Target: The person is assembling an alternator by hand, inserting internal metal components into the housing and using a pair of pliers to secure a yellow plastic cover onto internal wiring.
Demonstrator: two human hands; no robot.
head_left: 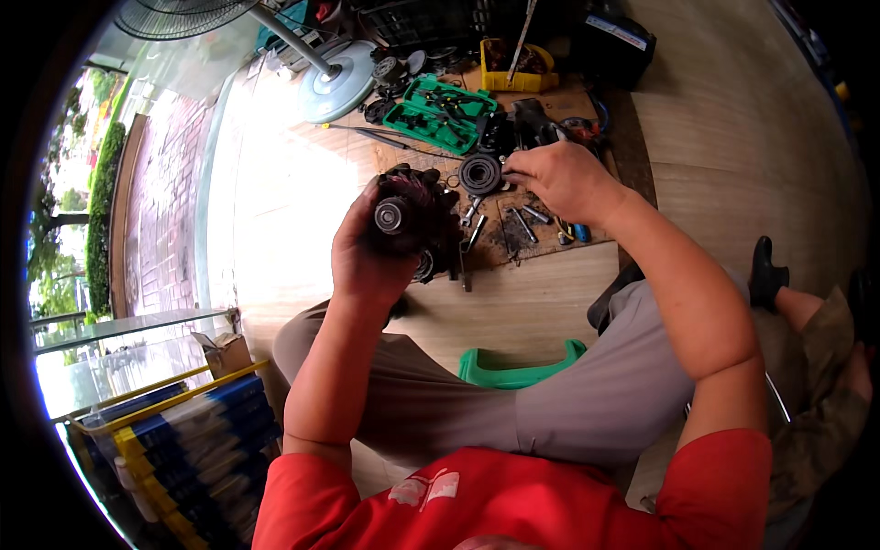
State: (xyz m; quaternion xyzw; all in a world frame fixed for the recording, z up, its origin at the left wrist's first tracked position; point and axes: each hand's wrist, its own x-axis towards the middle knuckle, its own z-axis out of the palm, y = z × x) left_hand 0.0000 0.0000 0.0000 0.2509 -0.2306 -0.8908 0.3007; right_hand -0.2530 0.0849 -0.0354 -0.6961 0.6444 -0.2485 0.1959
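My left hand is wrapped around a dark, greasy rotor with a round metal bearing on the end turned up toward me. It is held above the near left part of a stained cardboard sheet. To its right, my right hand has its fingers pinched together over the parts. What they hold, if anything, is too small to make out. Just left of those fingertips lies a black grooved pulley. A wrench and several metal sockets or rods lie nearer to me.
Beyond the pulley sits an open green tool case. Farther back are a yellow bin, a black battery and a fan base. A green stool is between my legs. Another person's leg shows at right.
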